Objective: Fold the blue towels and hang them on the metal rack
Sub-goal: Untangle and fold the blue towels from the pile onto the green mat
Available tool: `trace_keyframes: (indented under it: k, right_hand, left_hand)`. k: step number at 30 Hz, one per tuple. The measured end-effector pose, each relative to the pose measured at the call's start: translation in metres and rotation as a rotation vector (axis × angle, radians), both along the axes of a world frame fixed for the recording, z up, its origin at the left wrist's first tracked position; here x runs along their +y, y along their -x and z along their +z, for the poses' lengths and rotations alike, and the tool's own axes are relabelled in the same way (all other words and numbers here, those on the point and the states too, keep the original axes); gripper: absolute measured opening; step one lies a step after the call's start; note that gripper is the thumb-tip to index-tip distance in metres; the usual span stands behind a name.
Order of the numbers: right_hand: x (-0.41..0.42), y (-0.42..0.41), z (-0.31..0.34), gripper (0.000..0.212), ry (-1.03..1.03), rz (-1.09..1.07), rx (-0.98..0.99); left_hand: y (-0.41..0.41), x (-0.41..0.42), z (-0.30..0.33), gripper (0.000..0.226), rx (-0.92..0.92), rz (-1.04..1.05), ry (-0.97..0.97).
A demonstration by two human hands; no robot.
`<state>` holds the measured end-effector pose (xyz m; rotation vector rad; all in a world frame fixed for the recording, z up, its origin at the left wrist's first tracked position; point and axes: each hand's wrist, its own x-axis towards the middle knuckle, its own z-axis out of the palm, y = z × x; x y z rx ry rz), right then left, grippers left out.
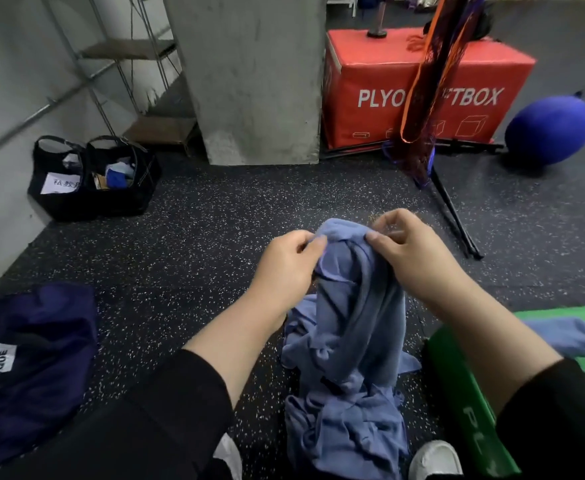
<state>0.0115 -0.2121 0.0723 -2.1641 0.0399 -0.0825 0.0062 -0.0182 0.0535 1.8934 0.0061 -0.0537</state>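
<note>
Towel (360, 292) hangs bunched over the floor (197, 237), centre near; left hand (284, 261) and right hand (409, 251) fingers pinch its top edge. Best slide apart to find corners.

Blue towel (357, 306), red box (422, 88), speckled black floor (197, 237).

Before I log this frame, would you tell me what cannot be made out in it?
- Head view: middle of the red box lettering, hidden by the hanging netting.
- Label on the dark bag, cut by the left edge.
- How many towels are in the bunch that both hands hold: folds hide it.
</note>
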Motion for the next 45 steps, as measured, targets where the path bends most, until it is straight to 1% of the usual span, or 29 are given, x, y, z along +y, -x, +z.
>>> trace_keyframes:
  k: [2,3,5,7,9,11,16,17,18,20,22,24,25,27,30,31,34,35,37,38,40,41,42,43,44,45]
  right_hand:
    - [0.002,-0.002,0.0,0.009,0.049,0.052,0.015]
    - [0.004,-0.003,0.0,0.009,0.053,0.085,0.027]
    - [0.011,-0.005,0.002,0.01,-0.002,0.189,0.069]
    - [0.018,-0.007,0.001,0.017,-0.046,0.274,0.109]
    - [0.024,-0.012,0.0,0.021,-0.005,0.268,0.095]
    - [0.026,-0.017,-0.001,0.019,0.033,0.229,0.073]
    - [0.025,-0.024,0.0,0.024,0.083,0.116,0.052]
    - [0.025,-0.026,-0.001,0.024,0.097,0.095,0.046]
    - [0.024,-0.027,-0.002,0.023,0.102,0.076,0.044]
    - [0.023,-0.028,-0.003,0.023,0.087,0.049,0.04]
    - [0.021,-0.028,-0.001,0.025,0.085,0.033,0.033]
    - [0.017,-0.028,0.002,0.026,0.104,0.019,0.023]
    - [0.015,-0.028,0.003,0.025,0.113,0.007,0.015]
    - [0.01,-0.028,0.005,0.024,0.108,-0.021,-0.002]
    - [0.004,-0.026,0.005,0.02,0.073,-0.015,-0.011]
    - [0.002,-0.025,0.005,0.02,0.062,0.003,-0.006]
    - [-0.003,-0.024,0.003,0.028,0.068,0.06,0.026]
    - [-0.003,-0.024,0.004,0.027,0.072,0.081,0.03]
    - [-0.002,-0.023,0.005,0.017,0.048,0.139,0.023]
    - [0.0,-0.021,0.006,0.021,0.052,0.178,0.023]
    - [0.004,-0.018,0.007,0.052,0.128,0.239,0.034]
    - [0.006,-0.017,0.008,0.064,0.17,0.254,0.031]
    - [0.008,-0.016,0.01,0.068,0.175,0.263,0.022]
    - [0.009,-0.016,0.01,0.065,0.175,0.272,0.015]
    - [0.01,-0.017,0.01,0.057,0.167,0.282,0.011]
    - [0.009,-0.018,0.008,0.043,0.167,0.298,0.013]
  left_hand:
    - [-0.005,0.002,-0.002,0.053,0.109,-0.025,0.054]
    - [-0.007,0.002,-0.002,0.051,0.153,-0.051,0.098]
    - [-0.01,0.0,0.001,0.043,0.231,-0.076,0.227]
    - [-0.015,-0.004,0.004,0.04,0.265,-0.115,0.286]
    - [-0.02,-0.006,0.003,0.04,0.269,-0.136,0.273]
    - [-0.024,-0.006,0.003,0.042,0.28,-0.121,0.246]
    - [-0.035,0.0,0.008,0.053,0.245,-0.106,0.149]
    - [-0.034,0.0,0.012,0.052,0.236,-0.127,0.119]
    - [-0.033,0.001,0.013,0.046,0.209,-0.156,0.049]
    - [-0.031,0.001,0.013,0.032,0.106,-0.188,-0.17]
    - [-0.03,0.003,0.012,0.022,0.003,-0.151,-0.432]
    - [-0.029,0.008,0.011,0.024,-0.107,-0.097,-0.648]
    - [-0.029,0.012,0.01,0.025,-0.139,-0.071,-0.692]
    - [-0.029,0.021,0.01,0.023,-0.16,-0.016,-0.711]
    - [-0.032,0.033,0.005,0.011,-0.134,0.035,-0.702]
    - [-0.032,0.036,0.005,0.013,-0.133,0.033,-0.673]
    - [-0.034,0.036,0.004,0.034,-0.12,-0.012,-0.49]
    - [-0.033,0.035,0.006,0.039,-0.093,-0.031,-0.432]
    - [-0.031,0.029,0.009,0.044,-0.024,-0.082,-0.338]
    - [-0.029,0.025,0.009,0.045,0.004,-0.117,-0.294]
    - [-0.027,0.018,0.008,0.048,0.034,-0.184,-0.225]
    - [-0.025,0.015,0.009,0.051,0.044,-0.214,-0.197]
    - [-0.025,0.012,0.009,0.055,0.057,-0.24,-0.171]
    - [-0.024,0.01,0.011,0.059,0.071,-0.261,-0.152]
    - [-0.025,0.008,0.012,0.06,0.079,-0.272,-0.139]
    - [-0.024,0.007,0.014,0.057,0.078,-0.274,-0.13]
